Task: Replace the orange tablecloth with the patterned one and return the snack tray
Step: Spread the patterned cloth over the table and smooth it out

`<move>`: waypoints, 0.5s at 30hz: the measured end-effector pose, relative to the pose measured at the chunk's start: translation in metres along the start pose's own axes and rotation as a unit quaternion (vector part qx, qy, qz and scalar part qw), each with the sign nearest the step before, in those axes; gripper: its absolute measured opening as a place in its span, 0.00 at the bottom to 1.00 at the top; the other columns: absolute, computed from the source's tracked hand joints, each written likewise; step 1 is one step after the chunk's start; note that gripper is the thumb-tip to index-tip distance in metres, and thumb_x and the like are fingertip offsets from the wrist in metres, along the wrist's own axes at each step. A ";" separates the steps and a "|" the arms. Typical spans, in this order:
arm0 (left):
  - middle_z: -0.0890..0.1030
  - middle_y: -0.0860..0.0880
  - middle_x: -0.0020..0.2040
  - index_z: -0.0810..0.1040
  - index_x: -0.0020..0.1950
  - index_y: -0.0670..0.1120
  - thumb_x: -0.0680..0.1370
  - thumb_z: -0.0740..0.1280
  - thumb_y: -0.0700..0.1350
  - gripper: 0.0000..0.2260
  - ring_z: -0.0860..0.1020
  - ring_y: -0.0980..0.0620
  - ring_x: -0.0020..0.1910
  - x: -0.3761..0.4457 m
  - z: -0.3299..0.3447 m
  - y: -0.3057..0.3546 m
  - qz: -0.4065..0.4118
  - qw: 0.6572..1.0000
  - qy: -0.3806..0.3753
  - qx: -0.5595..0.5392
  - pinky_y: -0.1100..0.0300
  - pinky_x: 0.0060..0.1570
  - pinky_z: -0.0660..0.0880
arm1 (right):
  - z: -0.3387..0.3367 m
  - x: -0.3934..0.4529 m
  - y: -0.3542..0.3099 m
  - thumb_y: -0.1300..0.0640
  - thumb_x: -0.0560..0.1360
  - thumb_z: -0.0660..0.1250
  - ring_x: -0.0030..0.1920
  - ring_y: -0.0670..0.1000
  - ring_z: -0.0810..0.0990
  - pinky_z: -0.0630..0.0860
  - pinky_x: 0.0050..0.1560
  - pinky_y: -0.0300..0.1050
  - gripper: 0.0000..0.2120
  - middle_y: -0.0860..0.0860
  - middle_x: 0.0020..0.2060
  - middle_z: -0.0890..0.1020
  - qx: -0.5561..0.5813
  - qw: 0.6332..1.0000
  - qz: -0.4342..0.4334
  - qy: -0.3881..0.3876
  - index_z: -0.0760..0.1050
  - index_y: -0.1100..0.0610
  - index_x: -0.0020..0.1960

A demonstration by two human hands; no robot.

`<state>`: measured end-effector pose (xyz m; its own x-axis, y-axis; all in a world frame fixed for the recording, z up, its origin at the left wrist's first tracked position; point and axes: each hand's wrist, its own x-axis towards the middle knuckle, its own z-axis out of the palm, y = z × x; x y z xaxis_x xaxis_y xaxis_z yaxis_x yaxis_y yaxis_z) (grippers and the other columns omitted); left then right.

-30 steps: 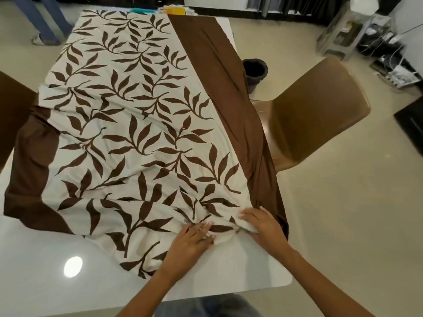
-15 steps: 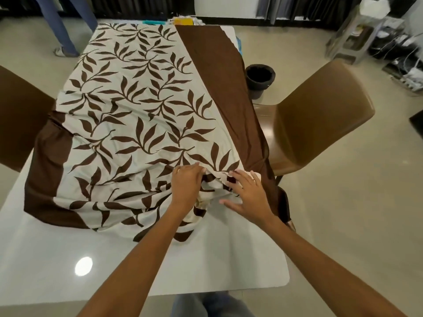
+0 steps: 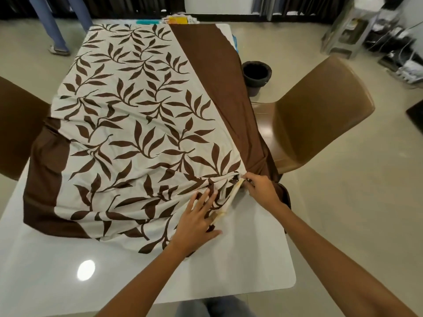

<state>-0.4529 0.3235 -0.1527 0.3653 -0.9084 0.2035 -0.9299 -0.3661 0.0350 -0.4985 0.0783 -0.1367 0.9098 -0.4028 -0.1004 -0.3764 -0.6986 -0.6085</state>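
Observation:
The patterned tablecloth (image 3: 137,124), cream with brown leaves and brown borders, lies skewed over the white table (image 3: 251,259). Its near right part is bunched into folds. My left hand (image 3: 196,223) rests flat with straight fingers on the crumpled near edge. My right hand (image 3: 258,191) pinches the gathered cloth edge near the table's right side, where the brown border hangs over. The near strip of the table is bare. No orange cloth shows on the table. At the far end of the table, yellow and teal items (image 3: 177,19) peek out; I cannot tell whether they are the snack tray.
A brown chair (image 3: 320,110) stands close at the table's right side, another chair (image 3: 16,129) at the left. A black bin (image 3: 256,74) sits on the floor beyond the right chair. A person's legs (image 3: 52,26) stand at the far left. Clutter lines the far right wall.
Both hands slid right along the bunched near edge. My right hand went from lying on the cloth to pinching its gathered edge; my left hand flattened on the folds.

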 end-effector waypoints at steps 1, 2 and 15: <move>0.63 0.42 0.74 0.77 0.64 0.50 0.69 0.72 0.61 0.27 0.57 0.40 0.75 -0.006 0.002 0.000 0.001 1.000 -0.029 0.008 0.39 0.69 0.60 | -0.005 0.001 -0.001 0.63 0.76 0.66 0.46 0.56 0.81 0.77 0.53 0.54 0.09 0.56 0.46 0.83 0.013 1.000 -0.006 -0.023 0.79 0.61 0.55; 0.64 0.42 0.74 0.77 0.64 0.50 0.69 0.74 0.58 0.26 0.58 0.40 0.74 -0.010 0.002 -0.001 0.000 0.999 -0.047 0.014 0.39 0.69 0.60 | -0.009 0.003 -0.002 0.63 0.76 0.66 0.54 0.55 0.79 0.74 0.60 0.52 0.09 0.55 0.53 0.82 0.005 0.999 -0.026 -0.047 0.80 0.61 0.55; 0.59 0.49 0.77 0.74 0.64 0.51 0.81 0.50 0.58 0.20 0.55 0.52 0.76 -0.035 -0.047 0.006 -0.098 0.958 0.001 -0.269 0.50 0.74 0.50 | -0.068 -0.047 -0.017 0.34 0.76 0.54 0.26 0.50 0.80 0.76 0.33 0.39 0.32 0.52 0.26 0.82 0.060 0.912 0.234 -0.333 0.79 0.60 0.39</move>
<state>-0.4729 0.3625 -0.1132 0.5358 -0.8323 0.1422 -0.7309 -0.3729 0.5716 -0.5468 0.0690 -0.0684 0.5742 -0.1639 -0.8022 -0.7646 -0.4576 -0.4538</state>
